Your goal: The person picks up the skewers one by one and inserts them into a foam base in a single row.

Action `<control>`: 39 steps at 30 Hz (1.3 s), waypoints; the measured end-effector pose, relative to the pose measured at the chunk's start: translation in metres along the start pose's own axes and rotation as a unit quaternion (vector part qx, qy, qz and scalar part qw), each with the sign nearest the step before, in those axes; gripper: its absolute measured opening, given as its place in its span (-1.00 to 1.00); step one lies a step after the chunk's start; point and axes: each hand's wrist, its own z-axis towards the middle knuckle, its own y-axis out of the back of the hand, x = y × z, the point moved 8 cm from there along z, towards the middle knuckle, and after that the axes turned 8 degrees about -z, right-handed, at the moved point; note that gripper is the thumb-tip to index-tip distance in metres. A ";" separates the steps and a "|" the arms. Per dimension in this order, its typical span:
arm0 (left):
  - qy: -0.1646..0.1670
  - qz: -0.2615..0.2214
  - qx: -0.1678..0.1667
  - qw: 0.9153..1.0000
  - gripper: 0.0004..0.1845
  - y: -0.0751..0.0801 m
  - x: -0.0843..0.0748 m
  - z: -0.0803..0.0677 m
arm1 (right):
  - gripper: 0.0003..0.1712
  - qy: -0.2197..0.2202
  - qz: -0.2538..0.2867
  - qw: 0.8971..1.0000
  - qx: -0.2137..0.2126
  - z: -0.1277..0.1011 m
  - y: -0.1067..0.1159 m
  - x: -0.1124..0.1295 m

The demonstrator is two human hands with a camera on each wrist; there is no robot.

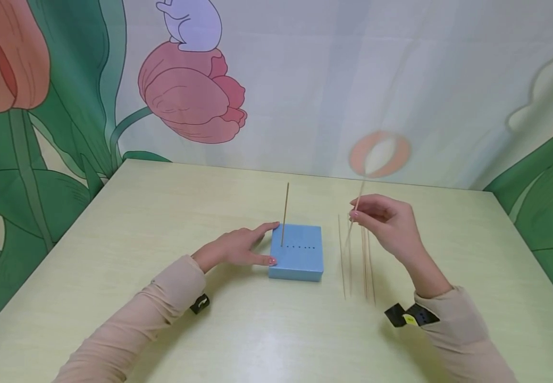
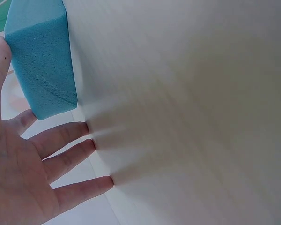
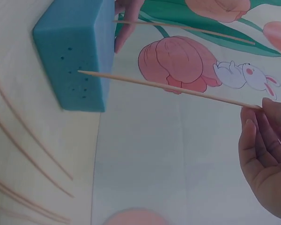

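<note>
- Along the near border, losing both beige sleeves [image 1: 128,324] to the view's edge and showing only part of the black straps [image 1: 411,314].
- Beside the blue foam block [image 1: 298,264], near the middle of the table [image 1: 257,340], spreading the left hand [image 1: 235,246] with mostly straight fingers and touching the left side with thumb and forefinger; presumably bracing, so best pressing lightly, without tilting.
- Right of the block, showing loose wooden skewers [image 1: 365,266] lying lengthwise; running too close together for a sure count.
- Over these, well apart from the left hand, pinching a held skewer [image 3: 168,87] between thumb and fingertips of the right hand [image 1: 398,223]; probably aiming for a hole, so best sliding the pinch nearer the point, matching the hole's angle and pushing straight.
- From the right wrist view, crossing side holes [image 3: 86,79] with the tip, leaving the intended hole and any contact unclear.
- At the left end of the top row, standing one upright skewer [image 1: 285,214] and hiding its buried end.
- Behind everything, hanging a tulip-print backdrop [image 1: 300,106]; blurring the held skewer's upper end.
</note>
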 end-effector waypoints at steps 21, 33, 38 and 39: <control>0.007 0.003 0.000 1.000 -0.07 -0.001 0.001 0.001 | -0.85 0.092 0.082 0.992 -0.010 0.024 -0.039 0.033; 0.016 0.005 -0.001 1.000 -0.07 0.000 0.002 0.001 | -0.87 0.102 0.078 0.992 -0.003 0.031 -0.061 0.038; 0.015 0.006 -0.001 1.000 -0.07 -0.001 0.004 0.002 | -0.86 0.104 0.075 0.992 -0.003 0.031 -0.068 0.037; 0.014 0.005 -0.001 1.000 -0.07 -0.001 0.004 0.002 | -0.86 0.106 0.073 0.992 -0.003 0.031 -0.069 0.037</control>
